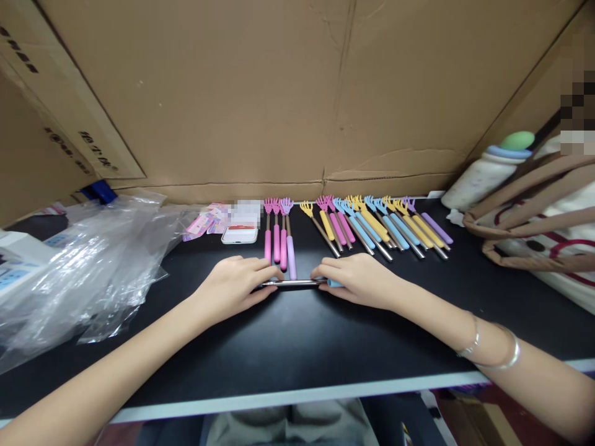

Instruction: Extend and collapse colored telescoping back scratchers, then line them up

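My left hand grips one end of a thin telescopic metal rod between thumb and fingers. The other end is in the fingers of my right hand, where a light blue sleeve shows. The rod lies level, close above or on the table. Just behind it are a few pink back scratchers and a purple back scratcher, claws pointing away from me. Right of these lies a row of loose claw heads, metal rods and coloured grips, among them yellow and blue back scratchers.
Clear plastic bags pile up on the left beside a white box. Printed cards and a white phone lie behind my left hand. A white bottle and a bag with brown straps stand right. Cardboard walls the back.
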`<action>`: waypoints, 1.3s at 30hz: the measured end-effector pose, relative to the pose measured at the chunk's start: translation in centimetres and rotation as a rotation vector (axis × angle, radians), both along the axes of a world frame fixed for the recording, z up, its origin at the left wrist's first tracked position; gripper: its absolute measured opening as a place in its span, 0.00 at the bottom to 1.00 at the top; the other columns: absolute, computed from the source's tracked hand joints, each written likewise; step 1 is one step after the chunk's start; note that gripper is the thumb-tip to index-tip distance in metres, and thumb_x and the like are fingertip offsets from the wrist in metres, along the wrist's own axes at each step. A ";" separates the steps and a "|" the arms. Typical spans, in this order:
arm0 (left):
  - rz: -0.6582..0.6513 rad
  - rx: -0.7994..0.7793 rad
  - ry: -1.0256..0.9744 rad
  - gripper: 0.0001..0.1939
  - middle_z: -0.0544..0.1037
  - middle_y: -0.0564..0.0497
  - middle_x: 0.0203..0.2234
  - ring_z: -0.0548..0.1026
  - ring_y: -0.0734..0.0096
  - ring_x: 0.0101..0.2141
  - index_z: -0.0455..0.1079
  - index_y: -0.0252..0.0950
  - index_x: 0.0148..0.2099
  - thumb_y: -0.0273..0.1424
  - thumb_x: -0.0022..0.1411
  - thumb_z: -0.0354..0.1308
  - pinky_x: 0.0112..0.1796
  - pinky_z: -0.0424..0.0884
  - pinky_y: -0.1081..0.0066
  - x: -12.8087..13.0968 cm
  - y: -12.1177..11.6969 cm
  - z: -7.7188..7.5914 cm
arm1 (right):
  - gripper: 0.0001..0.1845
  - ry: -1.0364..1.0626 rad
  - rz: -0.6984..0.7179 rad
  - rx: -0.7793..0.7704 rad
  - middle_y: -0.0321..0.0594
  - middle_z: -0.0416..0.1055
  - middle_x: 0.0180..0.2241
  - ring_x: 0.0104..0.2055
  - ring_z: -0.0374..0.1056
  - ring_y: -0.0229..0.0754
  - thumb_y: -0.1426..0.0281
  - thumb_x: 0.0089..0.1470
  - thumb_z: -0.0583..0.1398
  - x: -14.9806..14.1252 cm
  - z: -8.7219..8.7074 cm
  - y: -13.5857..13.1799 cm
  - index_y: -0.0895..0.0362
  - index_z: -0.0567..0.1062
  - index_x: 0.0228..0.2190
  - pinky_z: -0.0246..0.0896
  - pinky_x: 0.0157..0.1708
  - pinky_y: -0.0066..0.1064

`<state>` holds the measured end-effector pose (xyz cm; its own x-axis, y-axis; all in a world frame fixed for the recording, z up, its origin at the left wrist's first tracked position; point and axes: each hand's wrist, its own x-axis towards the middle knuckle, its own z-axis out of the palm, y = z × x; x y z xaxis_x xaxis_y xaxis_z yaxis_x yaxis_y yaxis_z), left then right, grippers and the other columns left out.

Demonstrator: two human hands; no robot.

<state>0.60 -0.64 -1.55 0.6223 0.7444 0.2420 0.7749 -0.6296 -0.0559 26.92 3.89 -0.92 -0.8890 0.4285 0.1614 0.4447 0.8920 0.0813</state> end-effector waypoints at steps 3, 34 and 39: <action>0.025 0.025 0.006 0.10 0.75 0.57 0.33 0.73 0.77 0.31 0.68 0.45 0.44 0.36 0.65 0.47 0.31 0.61 0.74 -0.1 0.0 0.0 | 0.12 0.015 -0.025 -0.013 0.36 0.71 0.35 0.29 0.66 0.32 0.66 0.60 0.50 0.0 0.1 0.0 0.55 0.70 0.41 0.49 0.27 0.26; 0.090 0.047 0.043 0.09 0.74 0.59 0.33 0.74 0.73 0.32 0.66 0.47 0.43 0.37 0.65 0.46 0.31 0.59 0.71 -0.5 0.3 -0.1 | 0.10 -0.020 -0.154 0.096 0.35 0.73 0.35 0.29 0.69 0.34 0.68 0.61 0.49 0.2 0.1 0.1 0.54 0.69 0.38 0.45 0.23 0.27; 0.041 0.070 0.026 0.07 0.75 0.59 0.31 0.74 0.74 0.33 0.65 0.44 0.41 0.34 0.65 0.46 0.34 0.60 0.72 -0.4 0.0 0.1 | 0.09 0.044 -0.255 0.074 0.35 0.75 0.31 0.32 0.71 0.37 0.65 0.59 0.52 0.7 0.7 0.4 0.53 0.68 0.40 0.48 0.25 0.25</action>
<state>0.16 -0.59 -1.40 0.5983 0.7513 0.2785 0.7977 -0.5913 -0.1187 27.57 4.28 -0.20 -0.7455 0.6231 0.2367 0.6586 0.7433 0.1178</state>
